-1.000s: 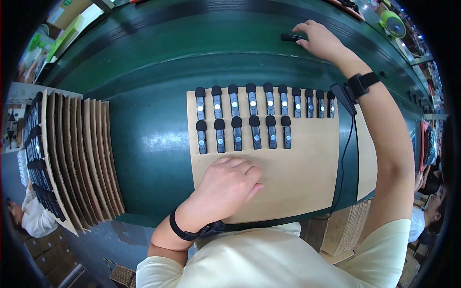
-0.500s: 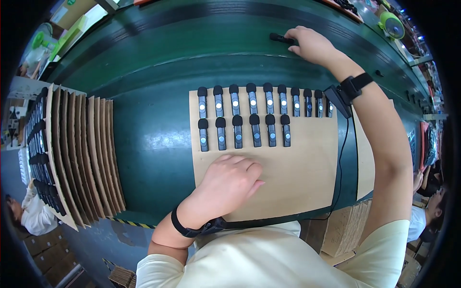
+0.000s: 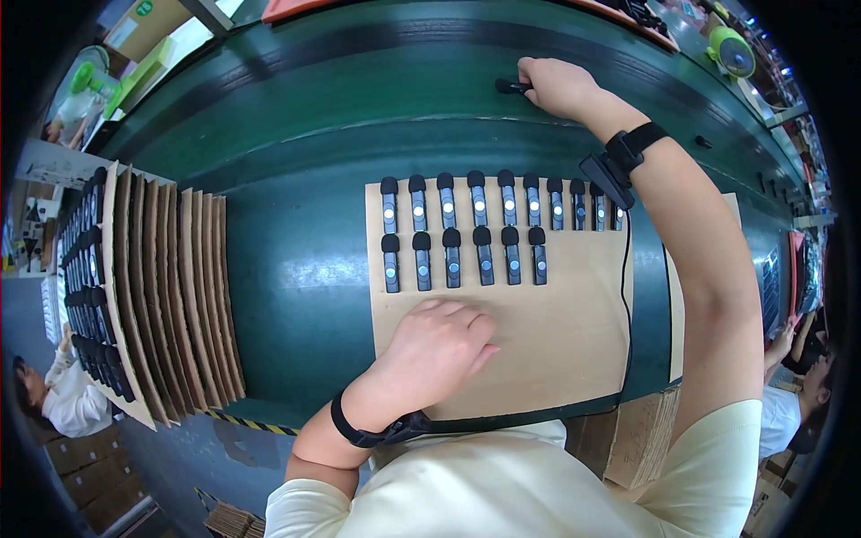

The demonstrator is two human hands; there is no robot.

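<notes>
At the far side, over the green belt, my right hand [image 3: 560,88] is closed on a small black microphone [image 3: 511,87]; its foam tip sticks out to the left of the fingers. My left hand [image 3: 439,348] rests with curled fingers on a brown cardboard sheet [image 3: 538,359], and nothing shows in it. Ahead of it lie two rows of small clip-style microphones [image 3: 451,257] with black foam caps and round light spots. The upper row spans the sheet; the lower one ends partway across. A black strap with a device sits on each wrist.
On the left stand upright cardboard sheets [image 3: 193,305], the outermost carrying microphones. Another dark piece [image 3: 704,142] lies on the belt [image 3: 377,81] to the right. A black cable [image 3: 628,296] hangs from my right wrist device across the sheet. Other people sit at both sides.
My right hand has closed more firmly round the microphone, and both have shifted slightly left. My left hand stays on the cardboard. The whole view has tilted a little.
</notes>
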